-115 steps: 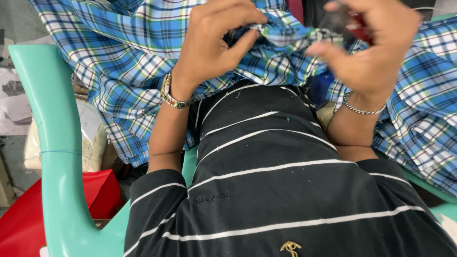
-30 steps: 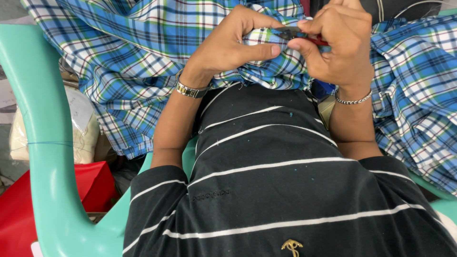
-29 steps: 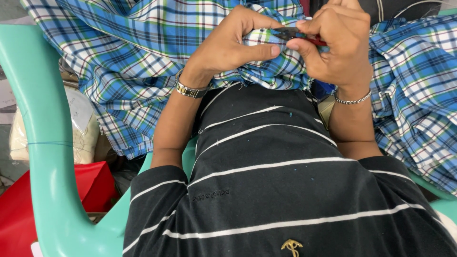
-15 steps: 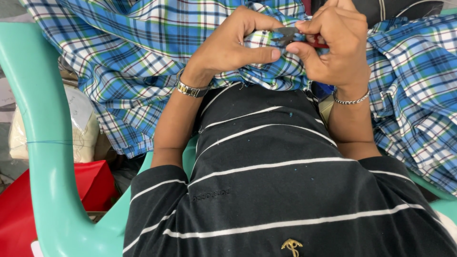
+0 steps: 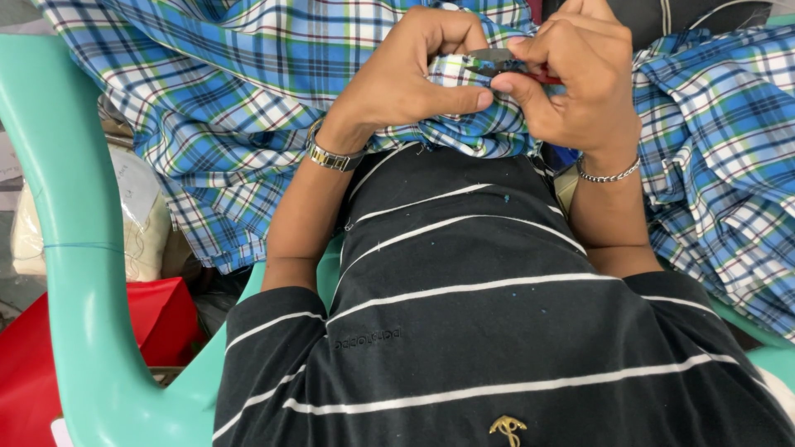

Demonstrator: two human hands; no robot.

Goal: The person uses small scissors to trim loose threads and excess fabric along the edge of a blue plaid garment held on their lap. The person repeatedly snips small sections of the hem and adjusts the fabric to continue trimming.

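Seated, I look down over my black striped shirt point(image 5: 497, 331) at the work in my lap. At the far left, the green plastic chair arm point(image 5: 74, 248) curves up beside me, with a red bag point(image 5: 157, 319) and a pale sack point(image 5: 145, 232) low behind it.

Blue plaid fabric point(image 5: 240, 99) spreads across my knees from the left edge to the right, draped and bunched in folds.

My left hand point(image 5: 406, 79), a metal wristwatch point(image 5: 331, 156) on its wrist, is curled closed over a gathered fold of the plaid, thumb pressed along the underside and fingers hooked over the top, pinching the cloth tight.

Just beside it, touching the same fold, my right hand point(image 5: 580, 83) is clenched around a small thread snipper point(image 5: 497, 60) with a red handle part. Its metal tip pokes out toward my left fingers and rests against the pinched edge of the fabric. I cannot tell whether the blades are parted. A silver chain bracelet point(image 5: 609, 174) circles my right wrist.

The gripped fold sits between both hands, up near the top of the view, above my chest. More plaid cloth is heaped at the right.
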